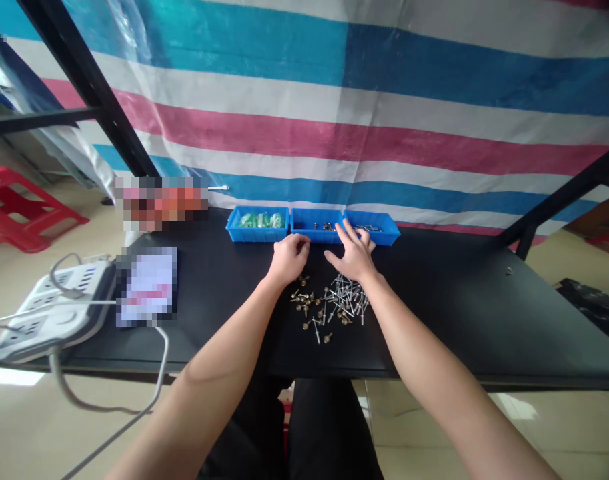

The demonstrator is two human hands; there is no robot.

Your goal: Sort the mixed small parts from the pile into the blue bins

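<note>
On the black table, just before the blue bins, the left hand is curling loosely, holding what I cannot tell, while the right hand is spreading flat above the scattered screws and rivets, small, hard, light, likely slippery pieces best pinched singly by their shanks.

- Far out from your left hand, at the table edge, lies a white power strip.
- A grey cable hangs from it, below and to the outer side of the same hand.
- Further beyond the strip, on the floor, stands a red plastic stool.
- Behind both hands hangs a striped tarp in blue, white and pink.
- Well apart from your right hand, on its outer side, a small metal piece lies alone on the black table.
</note>
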